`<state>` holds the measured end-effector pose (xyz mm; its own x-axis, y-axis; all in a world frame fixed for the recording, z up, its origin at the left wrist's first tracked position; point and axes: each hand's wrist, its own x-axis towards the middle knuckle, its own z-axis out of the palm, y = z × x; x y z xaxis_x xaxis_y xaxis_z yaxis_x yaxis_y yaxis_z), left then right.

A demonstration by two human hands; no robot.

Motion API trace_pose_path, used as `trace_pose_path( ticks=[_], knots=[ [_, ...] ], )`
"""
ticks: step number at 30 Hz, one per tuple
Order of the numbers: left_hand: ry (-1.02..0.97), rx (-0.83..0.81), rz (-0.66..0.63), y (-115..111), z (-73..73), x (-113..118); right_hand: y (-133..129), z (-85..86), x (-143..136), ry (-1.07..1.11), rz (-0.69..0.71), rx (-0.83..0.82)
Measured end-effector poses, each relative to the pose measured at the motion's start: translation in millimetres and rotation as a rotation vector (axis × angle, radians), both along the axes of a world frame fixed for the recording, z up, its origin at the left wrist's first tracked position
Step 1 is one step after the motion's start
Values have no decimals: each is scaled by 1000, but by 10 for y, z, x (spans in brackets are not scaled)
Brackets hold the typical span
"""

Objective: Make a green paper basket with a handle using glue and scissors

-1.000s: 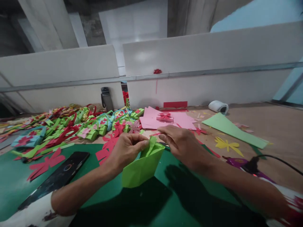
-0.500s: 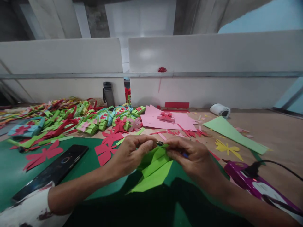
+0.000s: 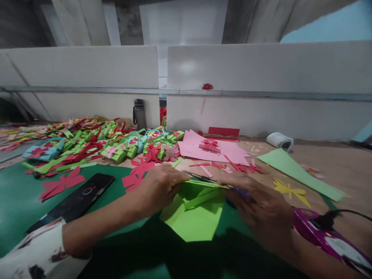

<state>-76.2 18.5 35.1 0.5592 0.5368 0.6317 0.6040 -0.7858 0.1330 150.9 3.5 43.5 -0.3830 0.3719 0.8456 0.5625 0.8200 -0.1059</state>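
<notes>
A bright green folded paper [image 3: 193,224] hangs between my hands, its open layers facing me and a folded strip showing inside. My left hand [image 3: 162,186] is closed on the paper's upper left edge. At the upper right edge, my right hand [image 3: 258,205] pinches the paper too. Scissors [image 3: 203,177] lie in that right hand, blue handle against the palm, blades pointing left just beyond the paper's top edge. Beneath is a dark green mat [image 3: 122,242]. Fingertips of the right hand are partly blurred.
A black phone [image 3: 84,197] and red paper flowers [image 3: 62,184] lie left. Finished green paper bags [image 3: 116,153] pile up behind. Pink sheets [image 3: 188,149], a pale green sheet [image 3: 299,172], a yellow cutout [image 3: 290,191] and a purple power strip [image 3: 322,232] are on the right. A bottle [image 3: 140,115] stands behind.
The green paper has turned and spread wider between my hands, its top edge now nearly level. My right hand has moved right, and more of the scissors' blades shows. The view has shifted slightly left.
</notes>
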Motion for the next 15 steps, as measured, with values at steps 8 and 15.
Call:
trace_pose_path(
  ticks=[8, 15],
  knots=[
    [189, 777, 121, -17, 182, -143, 11, 1, 33, 37, 101, -87],
    [145, 787, 109, 139, 146, -158, 14, -76, 82, 218, 72, -238]
  ],
)
